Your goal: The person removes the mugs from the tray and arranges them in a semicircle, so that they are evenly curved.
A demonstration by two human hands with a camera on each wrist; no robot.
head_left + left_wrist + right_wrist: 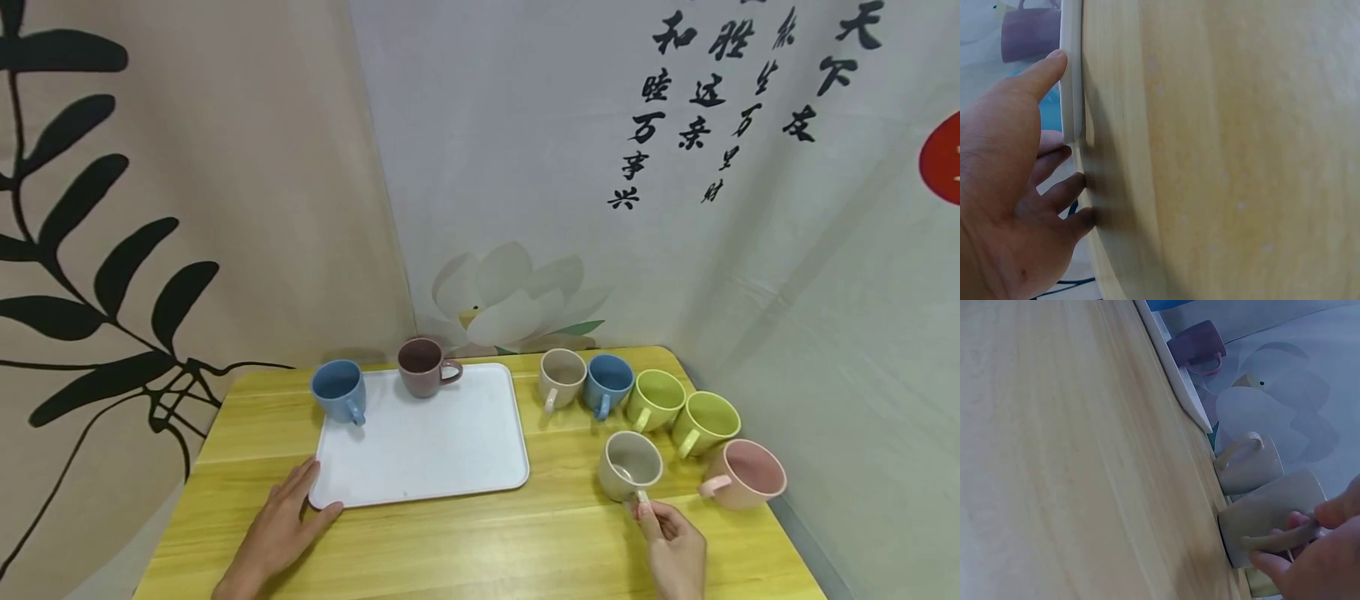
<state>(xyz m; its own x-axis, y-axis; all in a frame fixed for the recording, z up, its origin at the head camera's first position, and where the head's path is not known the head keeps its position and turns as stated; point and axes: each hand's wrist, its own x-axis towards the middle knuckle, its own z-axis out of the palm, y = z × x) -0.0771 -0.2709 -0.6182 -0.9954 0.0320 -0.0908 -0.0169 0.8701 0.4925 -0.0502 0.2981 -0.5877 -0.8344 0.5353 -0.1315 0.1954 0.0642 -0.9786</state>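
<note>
My right hand (673, 546) pinches the handle of a pale grey mug (628, 468) that stands upright at the right of the table. In the right wrist view, thumb and fingers close round that handle (1282, 539). My left hand (277, 525) rests at the near left corner of a white tray (427, 458), thumb along its front edge and fingers at its left side. A blue mug (339, 392) sits at the tray's back left corner, and a dark mauve mug (422, 368) by its back edge.
Behind the pale grey mug stand a beige mug (562, 377), a second blue mug (607, 383) and two lime green mugs (656, 398). A pink mug (750, 477) is near the table's (465, 554) right edge. A printed cloth backdrop (510, 167) rises behind.
</note>
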